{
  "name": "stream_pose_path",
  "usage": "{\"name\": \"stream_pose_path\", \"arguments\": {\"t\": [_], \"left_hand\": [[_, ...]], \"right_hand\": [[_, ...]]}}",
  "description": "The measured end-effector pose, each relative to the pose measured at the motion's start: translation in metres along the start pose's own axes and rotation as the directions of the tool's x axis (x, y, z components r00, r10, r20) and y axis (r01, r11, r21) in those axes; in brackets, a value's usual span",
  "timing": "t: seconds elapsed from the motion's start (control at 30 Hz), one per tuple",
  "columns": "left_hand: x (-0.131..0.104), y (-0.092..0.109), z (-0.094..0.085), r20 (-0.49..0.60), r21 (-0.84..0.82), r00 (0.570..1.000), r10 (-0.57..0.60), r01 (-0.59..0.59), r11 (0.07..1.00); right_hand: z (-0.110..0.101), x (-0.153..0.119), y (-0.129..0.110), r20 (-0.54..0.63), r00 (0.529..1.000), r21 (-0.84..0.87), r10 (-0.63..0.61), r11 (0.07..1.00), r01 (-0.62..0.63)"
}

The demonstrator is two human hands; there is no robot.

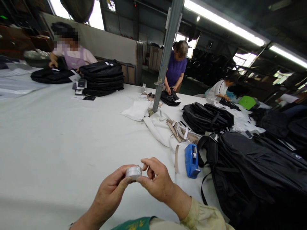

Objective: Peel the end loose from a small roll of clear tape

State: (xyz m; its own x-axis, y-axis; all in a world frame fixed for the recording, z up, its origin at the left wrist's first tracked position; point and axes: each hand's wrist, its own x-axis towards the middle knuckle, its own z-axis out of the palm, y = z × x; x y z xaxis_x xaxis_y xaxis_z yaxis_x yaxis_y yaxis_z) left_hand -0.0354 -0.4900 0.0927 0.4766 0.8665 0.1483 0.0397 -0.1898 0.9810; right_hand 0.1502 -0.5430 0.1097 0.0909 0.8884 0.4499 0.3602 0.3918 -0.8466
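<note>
A small roll of clear tape point(133, 172) is pinched between the thumb and fingers of my left hand point(108, 193), above the white tabletop. My right hand point(159, 180) is beside the roll's right side, its thumb tip at the lower edge. The right index finger curls above with a gap between it and the thumb. Small pale marks show on the roll's right part. To the right of my hands stands a blue tape dispenser point(191, 160).
Black backpacks point(251, 172) are heaped at the right, with more bags point(206, 116) behind. Beige strips point(179, 131) lie near a metal post point(165, 60). Stacked black bags point(103, 78) and tags stand at the back left. Several people work across the table point(59, 137).
</note>
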Motion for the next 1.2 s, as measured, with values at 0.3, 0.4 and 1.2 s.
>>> {"name": "stream_pose_path", "arguments": {"t": [0.3,0.4,1.2], "left_hand": [[-0.003,-0.007,-0.004,0.055,0.146,0.996,0.073,-0.08,0.986],[-0.002,-0.008,-0.004,0.073,0.11,0.991,0.112,-0.119,0.987],[-0.01,-0.014,0.014,0.079,-0.599,0.864,-0.497,0.44,0.669]], "right_hand": [[-0.001,0.001,-0.003,0.044,0.999,0.03,-0.009,1.0,0.008],[-0.001,0.002,-0.001,0.044,0.997,0.021,-0.06,0.998,0.059],[0.006,0.005,-0.019,0.342,0.731,0.411,0.59,0.606,-0.681]]}}
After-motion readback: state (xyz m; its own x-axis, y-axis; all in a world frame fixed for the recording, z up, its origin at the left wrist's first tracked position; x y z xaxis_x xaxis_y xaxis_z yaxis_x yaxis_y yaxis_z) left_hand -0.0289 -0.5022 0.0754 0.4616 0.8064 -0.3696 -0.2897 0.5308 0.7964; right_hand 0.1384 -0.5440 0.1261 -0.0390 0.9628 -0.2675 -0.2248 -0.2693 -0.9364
